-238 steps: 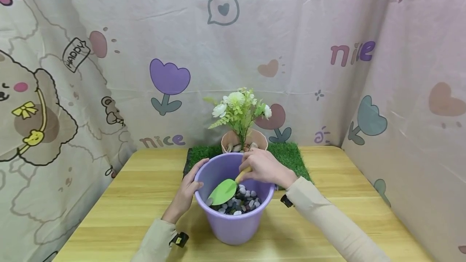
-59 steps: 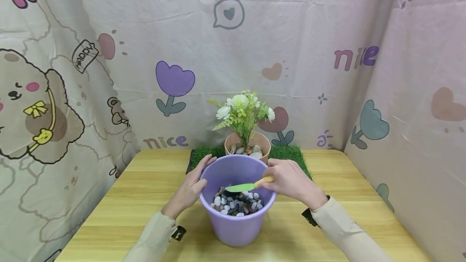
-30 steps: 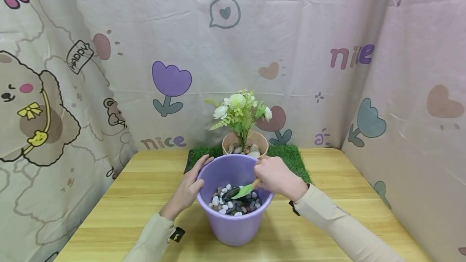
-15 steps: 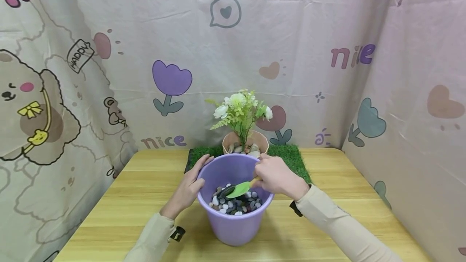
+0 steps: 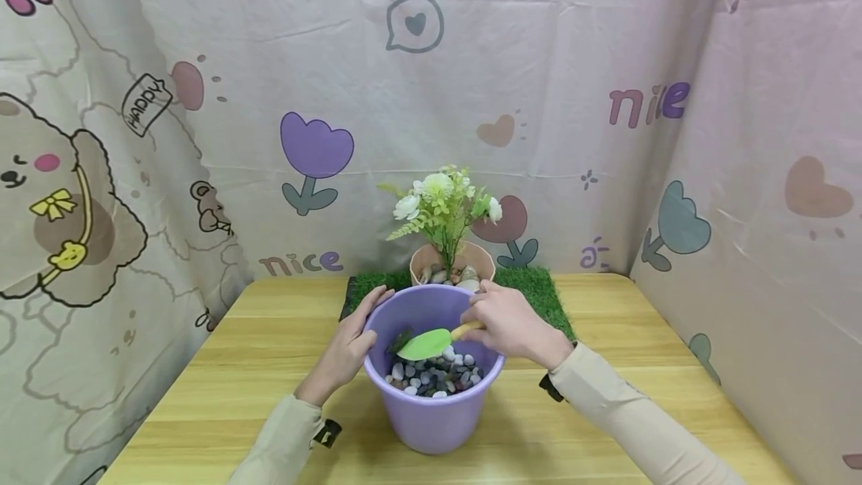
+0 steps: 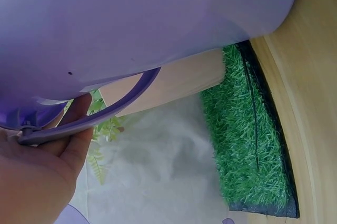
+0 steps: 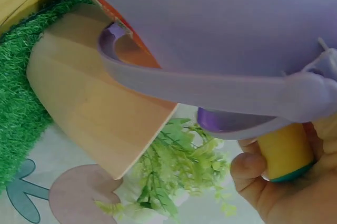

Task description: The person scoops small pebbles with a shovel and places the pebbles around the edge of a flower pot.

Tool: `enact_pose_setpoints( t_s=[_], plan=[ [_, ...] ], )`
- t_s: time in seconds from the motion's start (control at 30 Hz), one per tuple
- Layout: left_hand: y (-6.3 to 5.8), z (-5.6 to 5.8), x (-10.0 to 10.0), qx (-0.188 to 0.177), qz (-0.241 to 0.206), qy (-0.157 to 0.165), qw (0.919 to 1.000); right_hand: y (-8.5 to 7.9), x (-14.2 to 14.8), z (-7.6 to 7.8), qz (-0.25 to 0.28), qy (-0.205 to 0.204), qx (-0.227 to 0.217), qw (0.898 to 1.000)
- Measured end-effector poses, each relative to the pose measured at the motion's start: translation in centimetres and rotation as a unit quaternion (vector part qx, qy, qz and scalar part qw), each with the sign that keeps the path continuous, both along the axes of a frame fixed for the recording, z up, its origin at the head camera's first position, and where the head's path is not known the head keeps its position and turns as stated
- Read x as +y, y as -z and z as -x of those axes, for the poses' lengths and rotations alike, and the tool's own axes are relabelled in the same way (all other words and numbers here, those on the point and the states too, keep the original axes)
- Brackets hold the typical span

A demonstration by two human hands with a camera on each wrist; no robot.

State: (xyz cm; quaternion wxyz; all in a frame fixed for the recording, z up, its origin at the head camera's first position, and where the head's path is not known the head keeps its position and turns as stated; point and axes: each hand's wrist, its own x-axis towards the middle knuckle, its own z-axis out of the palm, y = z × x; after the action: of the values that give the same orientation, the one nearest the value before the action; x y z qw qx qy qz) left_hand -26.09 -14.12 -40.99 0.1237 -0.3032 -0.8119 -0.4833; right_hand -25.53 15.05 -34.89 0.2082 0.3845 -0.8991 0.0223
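A purple bucket (image 5: 436, 425) stands on the table with black, grey and white pebbles (image 5: 438, 379) at its bottom. My left hand (image 5: 342, 354) grips the bucket's left rim, thumb over the inside and fingers along the outside. In the left wrist view, those fingers lie behind the bucket's handle (image 6: 118, 107). My right hand (image 5: 515, 328) holds a small trowel by its yellow grip (image 7: 284, 153) at the bucket's right side. The trowel's green blade (image 5: 424, 345) points left above the pebbles. Beside the blade's tip is a dark patch, too blurred to identify.
Behind the bucket, a peach flowerpot (image 5: 485, 260) holds stones and white flowers with green leaves (image 5: 441, 204). It stands on an artificial grass mat (image 5: 539, 294). The wooden table (image 5: 269, 365) is enclosed by a printed cloth backdrop (image 5: 539, 43).
Over the last second the trowel blade has risen from the pebbles and moved left, flatter to view. The dark patch at its tip has shifted up and left. The left hand stays on the rim.
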Motion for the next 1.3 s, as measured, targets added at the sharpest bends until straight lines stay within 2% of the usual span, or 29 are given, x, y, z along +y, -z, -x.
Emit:
enact_pose_setpoints(
  t_s=[0.33, 0.53, 0.7, 0.87, 1.0, 1.3],
  plan=[
    [0.2, 0.1, 0.0, 0.003, -0.001, -0.003, 1.0, 0.6, 0.3, 0.0, 0.041, 0.016, 0.024, 0.999],
    [0.3, 0.0, 0.1, 0.007, 0.001, -0.007, 0.9999, 1.3, 1.0, -0.7, 0.113, 0.042, 0.045, 0.992],
    [0.2, 0.0, 0.2, 0.006, -0.003, -0.005, 1.0, 1.5, 1.2, -1.0, 0.155, 0.065, 0.034, 0.985],
    [0.3, 0.1, 0.1, 0.008, -0.007, -0.002, 0.9999, 1.4, 0.9, -1.4, 0.163, 0.098, -0.002, 0.982],
    [0.3, 0.2, 0.0, 0.012, -0.007, 0.001, 0.9999, 1.2, 0.6, -1.5, 0.154, 0.116, -0.007, 0.981],
    [0.2, 0.2, 0.0, 0.014, -0.003, -0.002, 0.9999, 1.3, 0.7, -1.3, 0.162, 0.104, -0.02, 0.981]
  ],
)
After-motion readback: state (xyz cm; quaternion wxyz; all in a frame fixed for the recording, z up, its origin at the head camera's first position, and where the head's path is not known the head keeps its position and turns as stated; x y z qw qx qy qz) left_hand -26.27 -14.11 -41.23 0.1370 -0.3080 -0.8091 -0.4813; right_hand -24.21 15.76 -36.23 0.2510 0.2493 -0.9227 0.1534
